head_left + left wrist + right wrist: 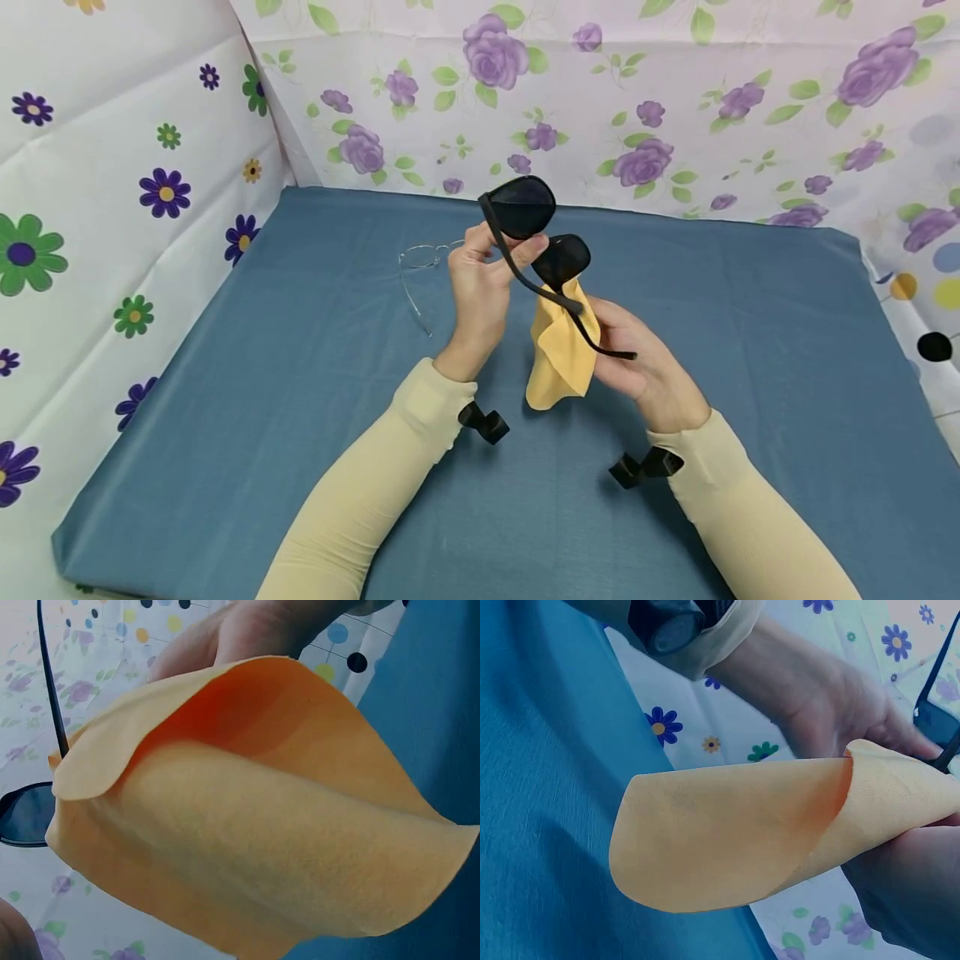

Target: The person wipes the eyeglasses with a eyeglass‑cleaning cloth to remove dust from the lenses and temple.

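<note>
Black sunglasses point(522, 207) are held up above the table, their temples pointing toward the near right. My left hand point(482, 292) pinches them close to the bridge between thumb and fingers. A yellow cleaning cloth point(561, 358) hangs in folds from my right hand point(648, 362), which grips it around the edge of the lower lens. In the left wrist view the draped cloth point(247, 825) covers most of the right fingers. The right wrist view shows the cloth point(720, 832) loose at one end and bunched near the sunglasses.
Thin-framed clear glasses point(422, 257) lie on the blue tablecloth point(300, 350), just left of and beyond my left hand. Floral sheets point(420, 108) rise behind the table and along its left side. A small black device point(483, 422) is strapped at each wrist.
</note>
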Motion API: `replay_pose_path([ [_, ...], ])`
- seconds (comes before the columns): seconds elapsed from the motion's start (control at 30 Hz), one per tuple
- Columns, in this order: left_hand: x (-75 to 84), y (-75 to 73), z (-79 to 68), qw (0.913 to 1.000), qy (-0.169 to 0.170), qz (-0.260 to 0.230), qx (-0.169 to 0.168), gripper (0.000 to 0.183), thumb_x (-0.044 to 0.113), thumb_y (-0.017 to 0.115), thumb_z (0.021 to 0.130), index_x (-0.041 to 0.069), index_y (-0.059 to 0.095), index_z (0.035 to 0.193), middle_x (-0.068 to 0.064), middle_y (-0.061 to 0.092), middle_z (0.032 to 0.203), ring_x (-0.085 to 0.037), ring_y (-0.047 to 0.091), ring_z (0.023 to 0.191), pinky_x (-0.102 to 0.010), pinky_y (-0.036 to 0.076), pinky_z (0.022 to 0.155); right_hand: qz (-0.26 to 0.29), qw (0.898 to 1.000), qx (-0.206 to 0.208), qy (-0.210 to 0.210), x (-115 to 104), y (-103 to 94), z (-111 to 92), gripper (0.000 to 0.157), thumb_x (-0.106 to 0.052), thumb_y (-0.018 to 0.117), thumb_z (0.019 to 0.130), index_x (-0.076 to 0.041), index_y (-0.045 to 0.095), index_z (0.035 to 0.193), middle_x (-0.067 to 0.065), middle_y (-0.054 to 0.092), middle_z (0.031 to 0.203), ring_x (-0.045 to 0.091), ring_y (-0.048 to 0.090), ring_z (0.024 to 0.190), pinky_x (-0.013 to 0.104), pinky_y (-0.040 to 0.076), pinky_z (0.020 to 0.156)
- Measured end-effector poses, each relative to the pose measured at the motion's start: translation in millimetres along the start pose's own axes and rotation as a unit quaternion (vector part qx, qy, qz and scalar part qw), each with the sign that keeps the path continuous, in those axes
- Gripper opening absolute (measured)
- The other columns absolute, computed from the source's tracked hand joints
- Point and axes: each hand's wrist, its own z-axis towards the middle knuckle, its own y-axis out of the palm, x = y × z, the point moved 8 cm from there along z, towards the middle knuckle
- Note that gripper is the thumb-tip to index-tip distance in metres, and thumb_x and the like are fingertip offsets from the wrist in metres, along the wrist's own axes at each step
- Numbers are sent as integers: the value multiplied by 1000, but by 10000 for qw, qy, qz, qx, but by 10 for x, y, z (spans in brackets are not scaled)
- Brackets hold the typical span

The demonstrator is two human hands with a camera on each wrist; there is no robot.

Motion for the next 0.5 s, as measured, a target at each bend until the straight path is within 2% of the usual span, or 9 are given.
replay_pose_path([
  [0.03,-28,-10,4,9999,-116,-60,40,15,4,84,86,-3,73,80,9,69,79,-20,48,89,-33,24,82,146,9999,-86,26,-7,24,6,23,-6,48,111,0,62,129,9,61,104,17,63,93,26,54,83],
  [0.07,-52,-17,9,9997,-207,-122,75,16,3,84,86,-4,72,80,11,68,77,-17,49,90,-33,24,82,766,9967,-71,242,11,41,32,23,-7,46,112,0,63,125,10,62,102,17,65,91,26,55,82],
  [0.13,-81,-28,14,9992,-321,-173,135,17,3,84,87,-5,71,80,13,67,77,-17,49,90,-33,24,82,1842,9805,158,668,54,55,70,24,-12,44,114,-2,66,115,7,62,93,17,67,87,25,56,77],
  [0.17,-89,-31,17,9991,-347,-186,156,17,3,84,87,-5,71,80,12,67,76,-17,49,90,-32,24,83,2077,9750,189,772,60,71,81,26,-14,44,114,-2,67,111,7,62,90,17,67,85,25,56,76],
  [0.3,-146,-20,19,9964,-656,-521,103,16,4,83,87,2,72,77,8,69,80,-17,56,90,-30,36,86,2068,9738,326,888,49,96,105,31,-19,45,114,-3,70,106,6,64,87,16,68,82,24,56,73],
  [0.4,-206,-12,20,9907,-1041,-871,-58,21,5,82,89,12,71,73,5,68,79,-16,56,79,-32,44,82,1947,9760,505,839,31,76,121,35,-21,45,114,-4,73,101,4,64,82,14,66,78,24,54,70],
  [0.5,-238,-16,41,9876,-1270,-867,-302,27,4,81,89,20,68,71,4,65,76,-16,54,76,-33,46,80,1957,9765,550,710,-2,57,133,42,-21,40,115,-5,75,99,3,65,79,13,64,72,23,52,66],
])
